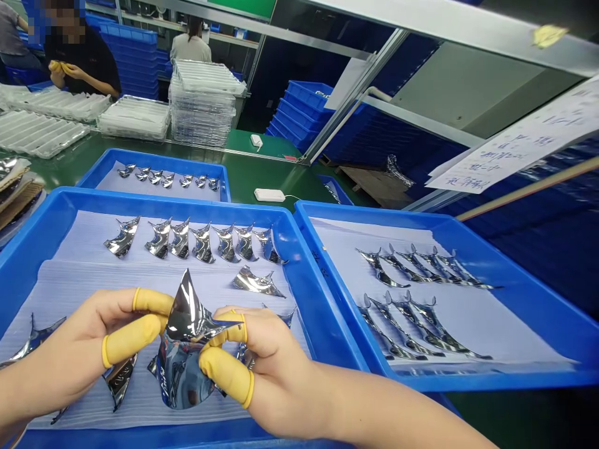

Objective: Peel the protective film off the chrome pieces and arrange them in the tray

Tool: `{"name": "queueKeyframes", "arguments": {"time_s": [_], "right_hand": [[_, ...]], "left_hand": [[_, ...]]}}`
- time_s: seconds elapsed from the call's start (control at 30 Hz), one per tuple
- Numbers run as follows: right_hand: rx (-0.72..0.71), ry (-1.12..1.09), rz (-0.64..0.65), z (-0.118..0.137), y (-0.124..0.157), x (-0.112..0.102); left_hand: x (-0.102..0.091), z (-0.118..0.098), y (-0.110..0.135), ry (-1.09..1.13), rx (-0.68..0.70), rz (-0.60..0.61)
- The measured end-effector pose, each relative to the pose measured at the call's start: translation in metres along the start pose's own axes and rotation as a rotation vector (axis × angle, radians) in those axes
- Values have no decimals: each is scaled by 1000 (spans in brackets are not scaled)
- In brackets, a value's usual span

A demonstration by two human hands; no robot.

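Note:
A shiny, curved chrome trim piece (pixel 185 355) with a pointed upper tip is held up over the near blue tray (pixel 322 324). My right hand (pixel 262 362) pinches its right side between thumb and fingers, which wear yellow finger cots. On the other side, my left hand (pixel 116 330), also in yellow finger cots, has its fingers closed at the piece's left edge. Below and around my hands, more chrome pieces (pixel 119 380) lie on the white lining sheet. A row of similar pieces (pixel 203 242) runs along the tray's far side.
To the right, another blue tray (pixel 510 265) holds two rows of slim chrome pieces (pixel 421 324). A smaller-looking blue tray (pixel 163 154) stands behind. Clear plastic trays (pixel 203 106) are stacked farther back, near a co-worker (pixel 82 62). A metal frame (pixel 341 115) rises at the right.

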State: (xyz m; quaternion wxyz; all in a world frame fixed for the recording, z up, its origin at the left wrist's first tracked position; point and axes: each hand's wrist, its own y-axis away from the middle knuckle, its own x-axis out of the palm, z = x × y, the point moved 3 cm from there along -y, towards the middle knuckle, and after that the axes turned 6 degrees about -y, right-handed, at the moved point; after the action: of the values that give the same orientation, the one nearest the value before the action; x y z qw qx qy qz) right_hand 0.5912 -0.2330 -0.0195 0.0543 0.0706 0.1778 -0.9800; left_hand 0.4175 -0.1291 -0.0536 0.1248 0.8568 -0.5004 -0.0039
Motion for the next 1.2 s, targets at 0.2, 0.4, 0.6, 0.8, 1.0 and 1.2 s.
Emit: {"name": "queueKeyframes", "arguments": {"time_s": [0.2,0.4,0.6,0.8,1.0,1.2], "right_hand": [[134,-176,-31,-5,2,-1],[246,-268,-117,-13,2,-4],[378,-440,-187,-19,-2,-4],[452,-631,-192,-19,-4,-3],[487,-710,-193,-23,-5,-4],[487,-791,-231,-31,-4,-4]], "left_hand": [[2,-1,1,-3,-58,57],[5,-4,2,-26,-77,73],[5,-5,3,-34,-86,101],[6,-6,3,-27,-60,101],[6,-8,4,-62,-79,126],[5,-6,5,-179,-96,59]]}}
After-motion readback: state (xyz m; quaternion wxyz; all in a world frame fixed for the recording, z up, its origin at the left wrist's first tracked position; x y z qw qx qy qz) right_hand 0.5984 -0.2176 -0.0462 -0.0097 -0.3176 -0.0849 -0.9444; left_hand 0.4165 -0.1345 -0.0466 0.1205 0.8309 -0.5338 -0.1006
